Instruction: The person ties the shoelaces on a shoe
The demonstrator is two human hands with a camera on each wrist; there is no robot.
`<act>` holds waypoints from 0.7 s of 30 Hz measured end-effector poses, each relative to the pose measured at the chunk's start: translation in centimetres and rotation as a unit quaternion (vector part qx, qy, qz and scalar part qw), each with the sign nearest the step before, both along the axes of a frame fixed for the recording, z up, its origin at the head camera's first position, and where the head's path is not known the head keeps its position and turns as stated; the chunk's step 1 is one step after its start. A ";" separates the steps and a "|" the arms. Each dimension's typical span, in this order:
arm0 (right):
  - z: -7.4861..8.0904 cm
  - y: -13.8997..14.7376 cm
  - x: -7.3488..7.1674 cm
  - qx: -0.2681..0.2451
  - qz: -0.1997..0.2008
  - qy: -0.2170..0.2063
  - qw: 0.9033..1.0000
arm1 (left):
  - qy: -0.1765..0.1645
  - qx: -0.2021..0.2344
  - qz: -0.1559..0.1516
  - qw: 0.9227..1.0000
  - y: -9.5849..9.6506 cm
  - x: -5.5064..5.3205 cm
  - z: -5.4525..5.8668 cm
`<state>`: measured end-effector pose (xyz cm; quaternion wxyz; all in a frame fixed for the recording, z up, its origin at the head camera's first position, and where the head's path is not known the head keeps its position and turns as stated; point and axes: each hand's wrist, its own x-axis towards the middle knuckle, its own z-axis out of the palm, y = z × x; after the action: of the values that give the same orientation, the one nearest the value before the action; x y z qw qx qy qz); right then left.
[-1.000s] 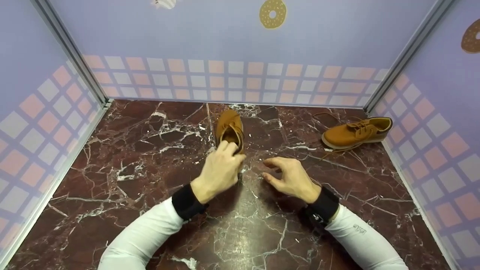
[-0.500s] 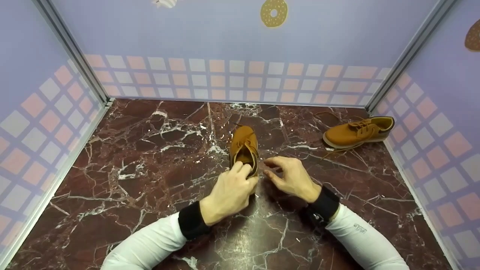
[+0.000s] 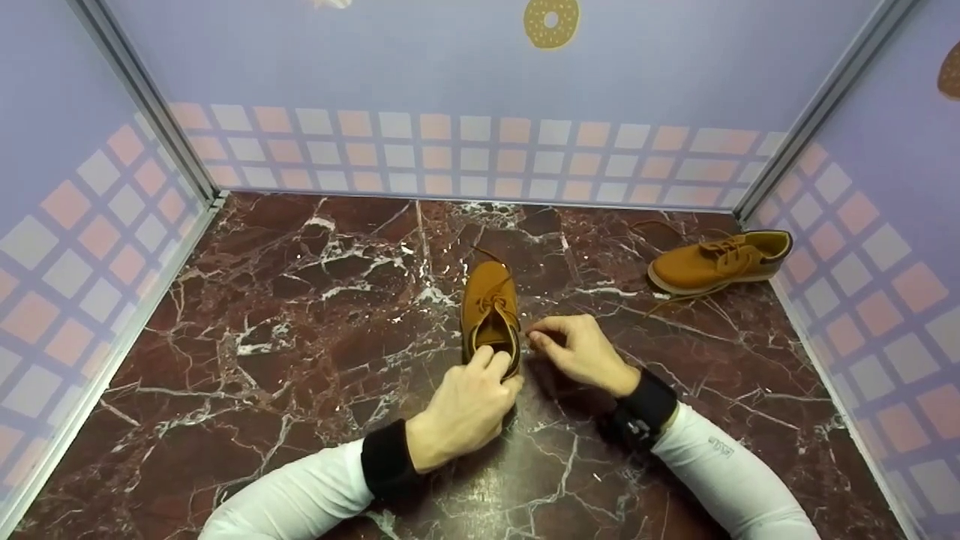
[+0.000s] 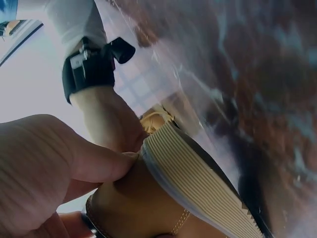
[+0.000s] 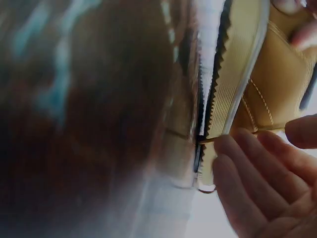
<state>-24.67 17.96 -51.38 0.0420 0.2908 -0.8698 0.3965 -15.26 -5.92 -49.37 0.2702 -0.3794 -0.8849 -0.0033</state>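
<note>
Small dark lettering [image 3: 721, 448] runs across the white sleeve [image 3: 739, 484] on the person's right forearm, near the black wristband [image 3: 651, 405], too small and blurred for us to read. We can make out no legible word, brand, number or sign in the head view or either wrist view.

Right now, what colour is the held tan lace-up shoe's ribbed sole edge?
The ribbed sole edge is cream; best view: left wrist.
</note>
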 end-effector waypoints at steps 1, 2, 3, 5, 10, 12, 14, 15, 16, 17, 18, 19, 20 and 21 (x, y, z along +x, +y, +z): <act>-0.1 0.1 -0.2 -0.016 0.003 -0.046 0.999 | 0.002 -0.004 0.000 1.000 0.0 0.1 -0.1; -0.2 0.1 -0.3 -0.032 0.006 -0.090 0.995 | 0.004 -0.008 0.000 1.000 0.0 0.3 -0.1; -0.3 0.1 -0.4 -0.046 0.008 -0.129 0.990 | 0.005 -0.010 0.000 1.000 0.0 0.4 -0.2; -0.4 0.2 -0.6 -0.069 0.011 -0.195 0.978 | 0.010 -0.013 0.000 1.000 0.1 0.6 -0.4; -0.2 0.0 -0.7 -0.088 0.019 -0.273 0.958 | 0.019 -0.016 0.005 1.000 0.3 1.0 -0.5; -0.1 -0.2 -0.7 -0.093 0.019 -0.296 0.951 | 0.012 -0.018 0.009 1.000 0.4 1.1 -0.3; -0.1 -0.5 -0.7 -0.098 0.015 -0.317 0.943 | -0.015 -0.012 0.012 1.000 0.5 1.0 -0.1; -0.1 -0.6 -0.7 -0.101 0.012 -0.331 0.938 | -0.036 -0.004 0.009 0.999 0.5 0.8 0.1; -0.2 -0.7 -0.8 -0.103 0.008 -0.346 0.933 | -0.062 0.008 0.005 0.998 0.4 0.6 0.4; -0.2 -0.8 -0.8 -0.106 0.005 -0.361 0.926 | -0.090 0.024 -0.001 0.996 0.2 0.3 0.7; -0.2 -0.9 -0.9 -0.109 0.000 -0.377 0.920 | -0.117 0.050 -0.010 0.992 0.0 -0.2 1.0; -0.2 -0.9 -1.0 -0.112 -0.003 -0.392 0.913 | -0.141 0.082 -0.018 0.986 -0.3 -0.8 1.4; -0.1 -1.0 -1.0 -0.116 -0.006 -0.407 0.906 | -0.160 0.112 -0.019 0.981 -0.6 -1.6 1.8; -0.1 -1.0 -1.1 -0.120 -0.010 -0.423 0.898 | -0.175 0.143 -0.018 0.974 -1.0 -2.6 2.2</act>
<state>-25.81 16.92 -51.48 -0.2917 0.0794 -0.7541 0.5830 -17.87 -6.90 -47.16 0.1628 -0.3461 -0.9019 -0.2005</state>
